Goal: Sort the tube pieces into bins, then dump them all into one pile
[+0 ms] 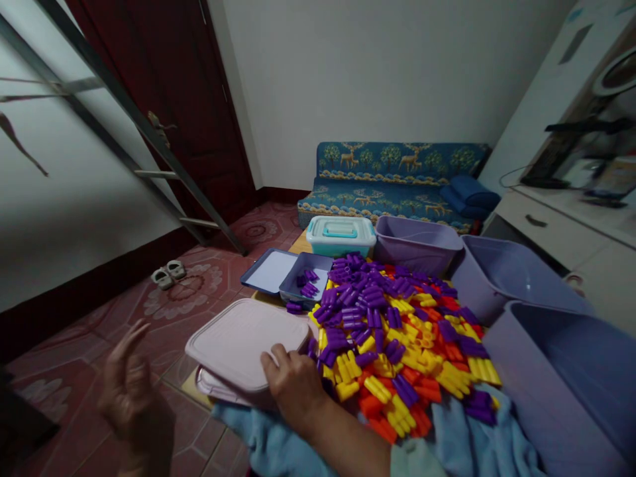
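Note:
My left hand (134,397) is raised over the floor at the lower left, with its fingers apart and nothing in it. At the near right corner of a pale pink plastic lid (243,338), my right hand (298,387) has its fingers curled over the edge. The lid lies slightly tilted over another pale pink piece (218,387), whose shape is mostly hidden. Right beside my right hand spreads a large heap of purple, yellow and orange plastic building pieces (377,324). My right thumb is hidden.
Behind the lid, an open box (285,281) holds several purple pieces. A lidded turquoise box (342,238) stands further back. Purple bins (417,245) line the back and right. Blue cloth (268,437) lies in front. A ladder (183,172), sofa (387,179) and shoes (169,273) are beyond.

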The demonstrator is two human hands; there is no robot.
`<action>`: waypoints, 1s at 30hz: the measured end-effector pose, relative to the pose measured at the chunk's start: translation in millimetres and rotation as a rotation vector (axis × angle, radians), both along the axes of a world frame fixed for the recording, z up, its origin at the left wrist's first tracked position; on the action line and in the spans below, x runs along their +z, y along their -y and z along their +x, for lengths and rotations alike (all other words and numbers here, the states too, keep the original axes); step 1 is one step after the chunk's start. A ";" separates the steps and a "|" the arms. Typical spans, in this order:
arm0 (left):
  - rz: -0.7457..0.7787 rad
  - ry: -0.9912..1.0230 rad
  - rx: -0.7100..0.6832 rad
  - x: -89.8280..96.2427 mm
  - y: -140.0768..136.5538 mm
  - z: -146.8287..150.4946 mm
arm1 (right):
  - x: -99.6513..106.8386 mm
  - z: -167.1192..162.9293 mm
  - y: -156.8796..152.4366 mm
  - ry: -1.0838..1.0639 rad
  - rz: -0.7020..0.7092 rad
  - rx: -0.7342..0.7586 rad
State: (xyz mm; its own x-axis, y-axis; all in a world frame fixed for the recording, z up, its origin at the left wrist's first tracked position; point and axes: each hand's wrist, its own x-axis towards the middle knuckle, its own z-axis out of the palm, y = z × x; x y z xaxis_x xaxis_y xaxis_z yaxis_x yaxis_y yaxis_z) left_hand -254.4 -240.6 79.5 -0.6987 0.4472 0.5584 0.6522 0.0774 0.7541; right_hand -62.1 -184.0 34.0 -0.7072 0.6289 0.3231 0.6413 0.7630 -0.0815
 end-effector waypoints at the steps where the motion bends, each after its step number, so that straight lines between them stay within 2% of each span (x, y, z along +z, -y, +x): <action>1: -0.016 -0.041 -0.034 -4.6 -1.9 -0.2 | -0.5 -0.3 2.2 0.010 -0.008 -0.007; 6: -0.311 -0.167 -0.241 -45.2 -21.1 -7.7 | 5.2 11.0 12.2 -0.004 -0.104 0.049; 9: -0.531 -0.232 -0.382 -64.8 -27.9 -1.9 | 5.6 22.1 14.9 -0.006 -0.183 0.030; 12: -0.707 -0.316 -0.435 -70.2 -27.8 11.5 | 9.4 33.3 13.4 0.031 -0.243 -0.014; 16: -0.778 -0.407 -0.435 -68.4 -26.4 21.2 | 26.7 50.5 8.9 0.109 -0.336 -0.079; 18: -0.792 -0.440 -0.455 -66.6 -28.4 21.0 | 38.3 61.5 6.5 0.050 -0.364 -0.109; 21: -0.715 -0.437 -0.516 -54.1 -38.0 21.3 | 57.0 79.7 -4.4 -0.160 -0.376 -0.151; 24: -0.533 -0.369 -0.659 -22.7 -61.4 28.3 | 77.3 97.7 -35.7 -0.384 -0.365 -0.211; 27: -0.393 -0.291 -0.780 16.0 -106.2 39.7 | 97.1 114.9 -89.3 -0.535 -0.319 -0.314; 30: -0.335 -0.058 -0.862 41.5 -174.1 49.1 | 109.9 130.4 -152.4 -0.536 -0.279 -0.476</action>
